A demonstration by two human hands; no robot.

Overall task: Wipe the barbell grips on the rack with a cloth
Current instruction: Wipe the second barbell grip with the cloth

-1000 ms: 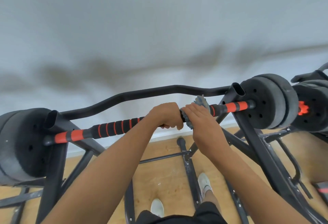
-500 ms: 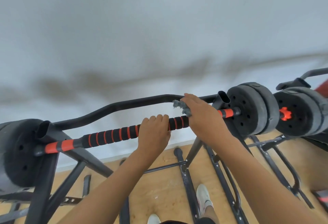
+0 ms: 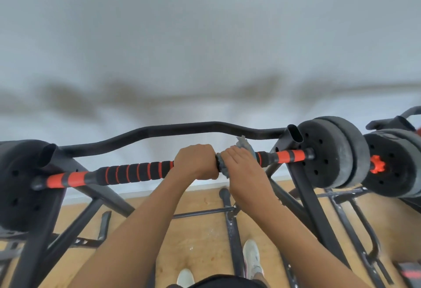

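A barbell lies across a black rack (image 3: 314, 210). Its grip (image 3: 134, 172) is black foam with orange rings, and dark weight plates (image 3: 330, 153) sit at both ends. My left hand (image 3: 196, 162) grips the bar near its middle. Right beside it, touching, my right hand (image 3: 243, 169) wraps a grey cloth (image 3: 245, 145) round the bar. The cloth shows above and below my fingers; the grip under both hands is hidden.
A curved black rack bar (image 3: 182, 128) runs behind the barbell, close to a white wall. A second loaded barbell with an orange collar (image 3: 377, 167) sits at the right. Rack legs and crossbars stand on the wooden floor (image 3: 198, 237) around my white shoes (image 3: 251, 258).
My right hand slid the cloth left along the bar, from near the right rack post back against my left hand. My left hand kept its hold on the bar.
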